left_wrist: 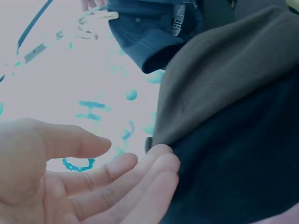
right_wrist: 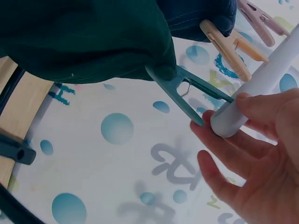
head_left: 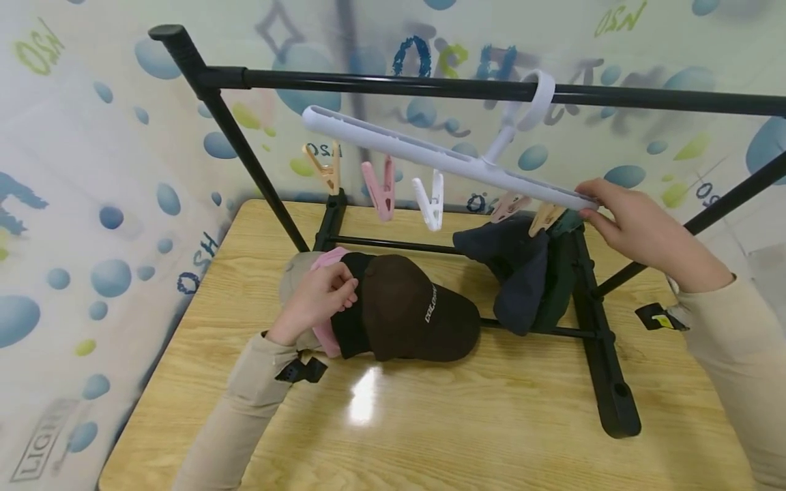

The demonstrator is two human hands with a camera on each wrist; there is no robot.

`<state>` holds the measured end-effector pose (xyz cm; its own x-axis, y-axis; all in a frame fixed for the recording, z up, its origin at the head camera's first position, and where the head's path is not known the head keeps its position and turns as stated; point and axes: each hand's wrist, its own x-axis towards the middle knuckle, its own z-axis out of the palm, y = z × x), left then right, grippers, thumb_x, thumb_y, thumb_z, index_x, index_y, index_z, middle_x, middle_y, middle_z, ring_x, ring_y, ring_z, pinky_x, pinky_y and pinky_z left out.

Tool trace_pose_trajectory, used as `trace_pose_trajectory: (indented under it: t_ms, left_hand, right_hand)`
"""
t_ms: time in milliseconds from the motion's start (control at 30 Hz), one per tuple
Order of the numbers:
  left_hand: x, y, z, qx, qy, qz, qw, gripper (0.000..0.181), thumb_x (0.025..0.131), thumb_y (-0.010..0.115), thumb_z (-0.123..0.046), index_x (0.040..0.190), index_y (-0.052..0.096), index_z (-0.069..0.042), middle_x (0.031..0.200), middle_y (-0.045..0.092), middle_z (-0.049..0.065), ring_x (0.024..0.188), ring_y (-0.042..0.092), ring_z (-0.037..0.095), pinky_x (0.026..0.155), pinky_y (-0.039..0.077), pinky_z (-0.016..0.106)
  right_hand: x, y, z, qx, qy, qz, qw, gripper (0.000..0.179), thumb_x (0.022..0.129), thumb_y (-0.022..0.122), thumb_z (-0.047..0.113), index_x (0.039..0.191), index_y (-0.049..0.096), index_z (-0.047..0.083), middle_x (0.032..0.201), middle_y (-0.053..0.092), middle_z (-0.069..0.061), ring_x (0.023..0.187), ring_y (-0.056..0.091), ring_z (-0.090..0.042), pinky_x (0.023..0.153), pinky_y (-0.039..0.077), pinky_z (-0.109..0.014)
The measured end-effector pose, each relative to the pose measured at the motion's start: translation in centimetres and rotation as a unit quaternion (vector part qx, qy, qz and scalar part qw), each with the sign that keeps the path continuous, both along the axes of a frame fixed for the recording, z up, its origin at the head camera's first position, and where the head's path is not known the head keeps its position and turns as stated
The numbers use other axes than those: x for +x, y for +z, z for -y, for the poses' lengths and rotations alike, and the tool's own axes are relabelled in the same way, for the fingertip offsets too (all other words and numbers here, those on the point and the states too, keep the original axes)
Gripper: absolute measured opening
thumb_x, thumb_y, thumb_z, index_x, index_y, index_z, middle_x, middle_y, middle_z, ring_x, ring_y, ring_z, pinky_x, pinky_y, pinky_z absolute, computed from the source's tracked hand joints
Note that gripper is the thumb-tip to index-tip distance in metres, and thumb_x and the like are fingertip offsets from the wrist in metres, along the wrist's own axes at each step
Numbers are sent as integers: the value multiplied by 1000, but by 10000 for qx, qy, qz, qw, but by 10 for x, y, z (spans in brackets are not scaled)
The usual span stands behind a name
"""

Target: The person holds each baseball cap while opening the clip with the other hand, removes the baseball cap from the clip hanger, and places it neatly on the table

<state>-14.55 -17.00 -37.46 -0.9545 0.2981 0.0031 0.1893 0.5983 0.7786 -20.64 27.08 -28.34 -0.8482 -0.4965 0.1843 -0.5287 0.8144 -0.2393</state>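
My right hand (head_left: 651, 232) pinches the right end of a pale clip hanger (head_left: 393, 144), which hooks over a black rail and tilts down to the right. Near that end, a navy cap (head_left: 522, 273) and a dark green cap (right_wrist: 93, 42) hang from clips. A teal clip (right_wrist: 177, 100) grips the green cap beside my right fingertips; a peach clip (right_wrist: 229, 51) holds the navy one. My left hand (head_left: 319, 300) hovers over a row of nested caps, fingers loosely bent around nothing. The brown cap (head_left: 399, 307) is frontmost, with black, pink and grey ones behind.
A black rack rail (head_left: 381, 83) crosses above, on slanted posts. Its foot (head_left: 608, 382) and low crossbars sit on the wooden table (head_left: 430, 429). A peach clip (head_left: 328, 170), a pink clip (head_left: 382, 194) and a white clip (head_left: 432, 204) dangle bare. Patterned cloth (head_left: 110, 218) stands behind.
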Motion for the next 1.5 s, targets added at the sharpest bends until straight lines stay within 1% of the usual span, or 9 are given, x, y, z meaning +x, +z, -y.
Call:
trace_pose_trajectory:
  t_ms: [267, 367, 700, 933, 1033, 1133, 1233, 1333, 1500]
  left_hand:
    - [-3, 11, -12, -55, -276, -888, 9957, 10, 92, 61, 0, 81, 61, 1, 70, 65, 5, 61, 64, 17, 60, 51, 30]
    - [-4, 16, -23, -102, -384, -1010, 9941, 9, 92, 61, -1, 83, 62, 1, 71, 66, 5, 61, 64, 16, 61, 51, 31]
    - [-14, 24, -54, 11, -656, -719, 9953, 10, 95, 58, -8, 88, 62, -2, 74, 68, 6, 64, 66, 21, 60, 50, 29]
    - [-22, 28, -76, 162, -973, -663, 9929, 11, 95, 56, -7, 86, 61, -2, 74, 69, 7, 67, 67, 22, 60, 49, 27]
    - [-26, 28, -89, 116, -1133, -658, 9913, 12, 96, 56, -8, 88, 62, -3, 76, 69, 4, 67, 65, 18, 58, 46, 26]
    - [-29, 29, -105, 103, -1297, -731, 9888, 11, 96, 56, -10, 91, 64, -4, 81, 68, 3, 72, 64, 14, 62, 46, 24]
    - [-32, 30, -124, 168, -1485, -741, 9860, 12, 96, 58, -13, 98, 66, -4, 90, 68, 4, 83, 64, 14, 72, 47, 22]
    - [-32, 33, -145, 260, -1655, -631, 9838, 22, 98, 58, -21, 109, 65, -3, 103, 68, 7, 92, 64, 14, 79, 47, 20]
    - [-32, 39, -173, -12, -1663, -856, 9823, 43, 96, 61, -32, 125, 57, -2, 115, 65, 9, 86, 63, 14, 75, 46, 20]
  right_hand:
    - [13, 11, -12, 205, 15, -445, 9988, 35, 93, 61, 0, 124, 50, -9, 102, 59, -23, 60, 41, -20, 49, 29, -31]
    - [16, 16, -14, 465, 27, -610, 9971, 36, 90, 64, -1, 123, 50, -9, 98, 59, -24, 56, 39, -19, 48, 29, -31]
    - [26, 37, -14, 1160, 78, -837, 9897, 36, 84, 72, 1, 113, 53, -7, 83, 62, -18, 48, 40, -15, 45, 32, -32]
    - [30, 44, -10, 1167, 205, -1144, 9863, 39, 81, 74, -1, 113, 53, -8, 80, 59, -17, 50, 39, -17, 46, 31, -31]
    - [32, 45, -8, 1113, 353, -1334, 9842, 39, 81, 74, -3, 113, 53, -8, 81, 56, -16, 53, 39, -18, 47, 31, -32]
    - [34, 47, -5, 1040, 535, -1545, 9810, 40, 79, 74, -5, 114, 53, -8, 82, 56, -17, 55, 40, -19, 48, 32, -34]
    - [37, 49, 0, 951, 613, -1630, 9801, 40, 79, 74, -6, 114, 54, -9, 85, 58, -19, 57, 44, -21, 50, 35, -37]
    - [38, 49, 5, 859, 583, -1593, 9818, 41, 80, 74, -6, 115, 54, -10, 90, 59, -23, 59, 49, -25, 51, 38, -41]
    - [41, 49, 15, 738, 486, -1483, 9850, 41, 80, 74, -3, 115, 54, -9, 92, 61, -24, 63, 54, -29, 53, 42, -45]
